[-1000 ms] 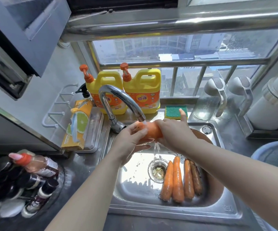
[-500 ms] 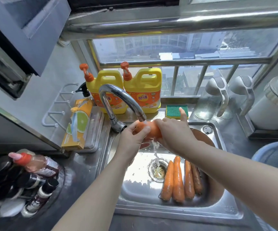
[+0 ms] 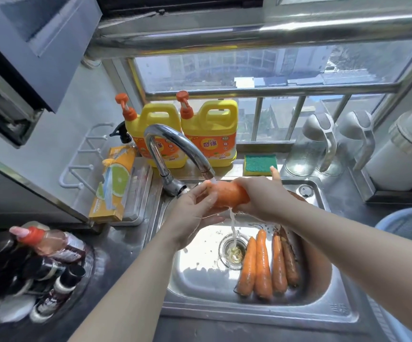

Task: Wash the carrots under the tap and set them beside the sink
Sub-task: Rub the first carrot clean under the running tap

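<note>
The right-hand yellow detergent jug, standing behind the fingers, carries the large characters "奇强" on its orange label. Print on its twin and the lemon-pictured box is too blurred to read.

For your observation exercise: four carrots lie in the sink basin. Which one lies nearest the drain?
The leftmost carrot of the row, right beside the drain. The other three lie further right, toward the basin wall; the fifth carrot is held under the tap.
</note>
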Demonstrator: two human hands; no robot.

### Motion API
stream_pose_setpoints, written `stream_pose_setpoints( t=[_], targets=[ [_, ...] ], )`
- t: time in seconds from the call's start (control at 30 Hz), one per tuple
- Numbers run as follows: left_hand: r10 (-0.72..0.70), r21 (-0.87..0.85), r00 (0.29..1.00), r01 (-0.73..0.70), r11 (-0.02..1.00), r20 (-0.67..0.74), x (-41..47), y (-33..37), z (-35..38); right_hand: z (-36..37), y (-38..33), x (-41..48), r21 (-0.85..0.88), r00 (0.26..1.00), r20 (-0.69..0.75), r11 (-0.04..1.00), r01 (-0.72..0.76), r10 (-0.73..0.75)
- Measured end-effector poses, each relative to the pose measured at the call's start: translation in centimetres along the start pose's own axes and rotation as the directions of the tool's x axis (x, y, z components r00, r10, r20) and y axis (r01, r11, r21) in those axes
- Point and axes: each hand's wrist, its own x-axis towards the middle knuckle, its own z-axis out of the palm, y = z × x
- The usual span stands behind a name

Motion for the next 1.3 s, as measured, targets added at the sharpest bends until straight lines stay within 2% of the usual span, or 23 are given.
stream_pose_setpoints(
  t=[0.17, 0.27, 0.33, 0.53, 0.6, 0.7, 0.83, 1.03, 1.2, 1.3],
  targets=[
    [0.050, 0.068, 0.974, -0.036, 0.997, -0.220, 0.6, -0.4, 1.4, 0.8, -0.3, -0.3, -0.069, 0.997, -0.079, 0.998, 0.001, -0.006],
    [0.023, 0.025, 0.955, -0.016, 1.000, -0.297, 0.6, -0.5, 1.9, 1.1, -0.3, -0.4, -0.094, 0.995, -0.095, 0.995, 0.017, -0.026],
    [-0.017, -0.017, 0.960, 0.013, 1.000, -0.279, 0.5, -0.6, 1.8, 0.9, -0.1, -0.4, -0.089, 0.997, -0.077, 0.996, 0.017, -0.024],
    [-0.098, -0.201, 0.993, 0.084, 0.976, -0.059, -0.4, -0.1, 0.9, 0.4, 0.7, -0.1, 0.059, 1.000, 0.011, 0.998, -0.017, 0.016],
    [-0.124, -0.234, 0.991, 0.112, 0.966, -0.038, -0.5, -0.1, 0.7, 0.5, 0.7, -0.1, 0.045, 1.000, 0.008, 0.999, -0.010, 0.009],
    [-0.160, -0.280, 0.983, 0.129, 0.951, -0.093, -0.2, 0.0, 0.9, 1.0, 0.4, -0.1, -0.018, 0.998, -0.051, 1.000, 0.022, -0.023],
    [-0.137, -0.224, 0.975, 0.096, 0.970, -0.177, 0.5, 0.1, 1.6, 1.4, 0.5, -0.1, -0.089, 0.996, -0.088, 0.996, 0.016, -0.024],
    [0.015, -0.010, 0.994, -0.016, 1.000, -0.104, 0.3, -0.1, 1.6, 1.1, 0.7, 0.1, -0.046, 0.994, -0.112, 0.999, -0.002, -0.003],
    [-0.004, -0.049, 0.979, -0.006, 0.999, -0.203, 0.3, 0.4, 1.6, 1.1, 0.1, 0.2, -0.107, 0.990, -0.140, 0.994, 0.018, -0.033],
    [-0.043, -0.101, 0.995, 0.033, 0.994, -0.091, 0.0, 0.6, 1.0, 1.0, 0.4, 0.3, -0.100, 0.993, -0.118, 0.995, 0.007, -0.019]
  ],
)
